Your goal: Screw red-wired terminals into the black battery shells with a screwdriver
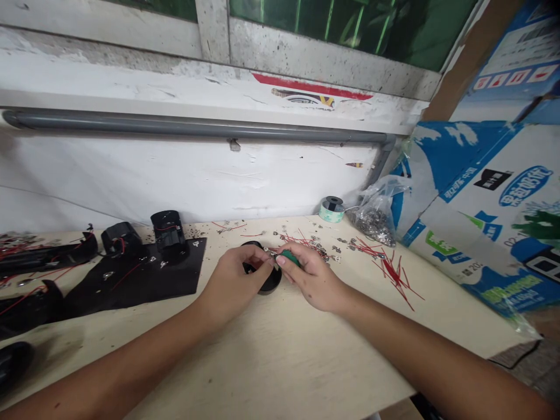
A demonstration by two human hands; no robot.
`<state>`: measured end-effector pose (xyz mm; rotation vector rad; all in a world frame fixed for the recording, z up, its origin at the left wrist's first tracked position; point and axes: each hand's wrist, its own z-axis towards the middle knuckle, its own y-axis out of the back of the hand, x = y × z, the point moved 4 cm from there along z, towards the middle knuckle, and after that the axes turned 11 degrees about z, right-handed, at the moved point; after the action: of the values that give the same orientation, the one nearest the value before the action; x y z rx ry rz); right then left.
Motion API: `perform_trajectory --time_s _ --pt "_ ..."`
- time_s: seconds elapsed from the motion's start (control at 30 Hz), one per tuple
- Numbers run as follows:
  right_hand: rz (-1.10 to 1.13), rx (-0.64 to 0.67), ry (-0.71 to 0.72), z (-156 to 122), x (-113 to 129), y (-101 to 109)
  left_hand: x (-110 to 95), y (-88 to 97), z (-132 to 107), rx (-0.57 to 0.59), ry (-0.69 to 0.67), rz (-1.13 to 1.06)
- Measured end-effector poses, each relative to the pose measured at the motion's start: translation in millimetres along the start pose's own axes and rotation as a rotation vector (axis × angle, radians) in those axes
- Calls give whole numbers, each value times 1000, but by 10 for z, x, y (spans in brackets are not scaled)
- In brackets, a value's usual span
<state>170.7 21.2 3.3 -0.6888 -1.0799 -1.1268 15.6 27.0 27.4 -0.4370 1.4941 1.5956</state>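
Observation:
My left hand [238, 271] is closed in a pinch at the middle of the table, its thumb and forefinger on a small metal piece [273, 255]. A round black plastic part [272, 284] lies under and behind these fingers, partly hidden by them. Close beside it, my right hand [312, 277] is closed around a small green object [290, 256], whose kind is mostly covered by the fingers. The fingertips of both hands almost meet at the metal piece. Just beyond them are scattered small metal contacts [321, 252] and short red wires [300, 238].
On the left, black plastic housings [168, 230] with red wires stand on and around a black sheet [175, 280]. Loose red wires [396, 274] lie to the right. A tape roll [331, 209], a bag of metal parts [374, 219] and a blue-white carton [481, 216] border the back right.

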Motion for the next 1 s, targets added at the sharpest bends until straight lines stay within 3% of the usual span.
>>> perform_trajectory --time_s 0.63,1.0 --pt "158 -49 -49 0 -78 33 15 -13 -3 39 9 -12" --pt "17 -61 11 19 -20 68 50 -36 -7 25 -5 19"
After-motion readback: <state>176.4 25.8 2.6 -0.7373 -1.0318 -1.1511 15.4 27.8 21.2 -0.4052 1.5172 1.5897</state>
